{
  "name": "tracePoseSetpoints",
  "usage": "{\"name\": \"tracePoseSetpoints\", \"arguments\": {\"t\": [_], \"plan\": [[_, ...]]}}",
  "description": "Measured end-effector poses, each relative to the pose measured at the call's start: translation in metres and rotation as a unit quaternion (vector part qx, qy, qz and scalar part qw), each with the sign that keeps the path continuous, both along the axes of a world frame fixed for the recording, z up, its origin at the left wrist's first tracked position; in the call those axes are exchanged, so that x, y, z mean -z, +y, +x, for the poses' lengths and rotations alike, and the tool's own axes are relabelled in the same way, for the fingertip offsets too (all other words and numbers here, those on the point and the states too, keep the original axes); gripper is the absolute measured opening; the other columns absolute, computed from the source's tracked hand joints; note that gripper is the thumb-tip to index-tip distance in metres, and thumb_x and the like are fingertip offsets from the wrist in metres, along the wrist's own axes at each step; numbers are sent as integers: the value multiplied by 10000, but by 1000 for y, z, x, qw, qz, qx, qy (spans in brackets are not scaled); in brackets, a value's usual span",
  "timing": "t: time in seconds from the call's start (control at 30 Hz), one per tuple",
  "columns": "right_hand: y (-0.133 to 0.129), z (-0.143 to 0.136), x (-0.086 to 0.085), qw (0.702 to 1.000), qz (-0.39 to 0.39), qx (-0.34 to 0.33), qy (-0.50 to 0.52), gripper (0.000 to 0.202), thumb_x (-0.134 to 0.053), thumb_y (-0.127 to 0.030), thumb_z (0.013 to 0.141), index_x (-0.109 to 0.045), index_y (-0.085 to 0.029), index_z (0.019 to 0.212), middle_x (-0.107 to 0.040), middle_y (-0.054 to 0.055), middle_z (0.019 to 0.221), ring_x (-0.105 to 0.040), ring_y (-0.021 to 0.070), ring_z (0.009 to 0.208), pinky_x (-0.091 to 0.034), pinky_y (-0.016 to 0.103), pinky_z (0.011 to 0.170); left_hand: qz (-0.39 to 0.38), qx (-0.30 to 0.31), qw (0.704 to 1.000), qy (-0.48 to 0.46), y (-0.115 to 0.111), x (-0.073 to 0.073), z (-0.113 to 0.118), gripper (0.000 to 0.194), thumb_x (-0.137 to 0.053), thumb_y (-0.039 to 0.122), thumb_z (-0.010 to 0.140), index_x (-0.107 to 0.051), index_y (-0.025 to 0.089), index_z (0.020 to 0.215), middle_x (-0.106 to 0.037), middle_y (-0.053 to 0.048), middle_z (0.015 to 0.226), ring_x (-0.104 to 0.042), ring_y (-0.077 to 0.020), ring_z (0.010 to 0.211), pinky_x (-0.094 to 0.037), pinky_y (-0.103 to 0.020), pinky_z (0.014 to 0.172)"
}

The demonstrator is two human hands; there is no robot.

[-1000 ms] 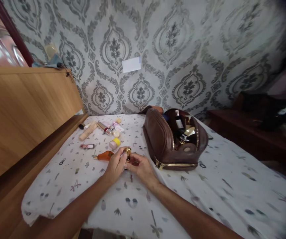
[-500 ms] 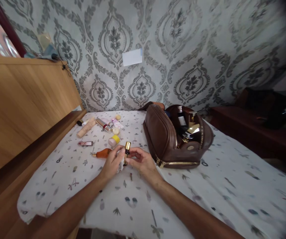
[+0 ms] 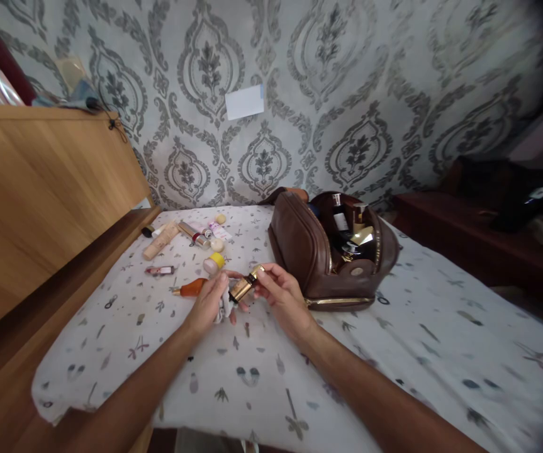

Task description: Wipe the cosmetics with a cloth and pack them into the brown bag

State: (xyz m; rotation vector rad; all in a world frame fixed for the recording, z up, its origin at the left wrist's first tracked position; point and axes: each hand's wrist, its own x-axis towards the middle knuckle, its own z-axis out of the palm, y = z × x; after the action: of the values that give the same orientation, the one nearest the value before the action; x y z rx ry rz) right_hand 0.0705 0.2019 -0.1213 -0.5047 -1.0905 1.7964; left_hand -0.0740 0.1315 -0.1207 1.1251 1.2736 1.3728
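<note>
A small gold and black bottle [image 3: 241, 288] is tilted between my two hands, above the patterned white cloth. My right hand [image 3: 283, 299] pinches its gold cap end with thumb and fingers. My left hand [image 3: 212, 302] grips a crumpled white-grey cloth [image 3: 225, 308] that presses against the bottle's lower end. Just beyond my left hand lies an orange bottle [image 3: 192, 287], partly covered by the fingers. A jar with a yellow lid [image 3: 214, 263] stands a little farther back.
An open brown bag [image 3: 299, 242] holding several bottles stands at the right. Several cosmetics, including a beige tube [image 3: 161, 240] and a small pink-capped tube [image 3: 160, 270], lie at the left. A wooden panel [image 3: 54, 207] borders the left side.
The gold bottle has gone from upright to tilted, its cap end leaning right. My right hand has shifted slightly right onto the cap. The view has shifted a little.
</note>
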Motion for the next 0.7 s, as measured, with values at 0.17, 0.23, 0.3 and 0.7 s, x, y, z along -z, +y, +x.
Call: {"name": "tracePoseSetpoints", "arguments": {"t": [0.17, 0.23, 0.3, 0.7], "plan": [[0, -1, 1, 1000, -12, 12, 24, 355, -861, -441, 647, -662, -190, 799, -630, -10, 748, -567, 119, 667, -493, 249, 615, 2, 15, 1000, -25, -4, -3, -1, 533, -728, 520, 769, -563, 195, 1159, -654, -31, 847, -655, -160, 679, -456, -186, 425], [-1, -2, 3, 999, -19, -5, 26, 351, -875, -420, 627, -669, -192, 795, -637, -11, 758, -562, 115, 664, -493, 249, 623, -6, -1, 1000, -24, -4, -1, -1, 504, -754, 495, 756, -570, 195, 1116, -627, 1, 777, -613, -122, 614, -397, -157, 402], [-1, -4, 6, 999, -19, -27, 17, 347, -884, -404, 614, -688, -192, 807, -651, -6, 782, -567, 118, 689, -489, 249, 647, -8, -14, 999, -32, -3, 1, -2, 486, -740, 527, 755, -570, 187, 1057, -597, 26, 708, -560, -94, 540, -351, -151, 383], [-3, -4, 13, 994, 67, -17, -88, 382, -821, -436, 660, -675, -201, 923, -711, 46, 957, -642, 219, 928, -494, 358, 874, -40, -26, 995, 88, -3, 2, 3, 504, -591, 623, 824, -499, 231, 1128, -578, 34, 721, -550, -136, 585, -448, -245, 517]]}}
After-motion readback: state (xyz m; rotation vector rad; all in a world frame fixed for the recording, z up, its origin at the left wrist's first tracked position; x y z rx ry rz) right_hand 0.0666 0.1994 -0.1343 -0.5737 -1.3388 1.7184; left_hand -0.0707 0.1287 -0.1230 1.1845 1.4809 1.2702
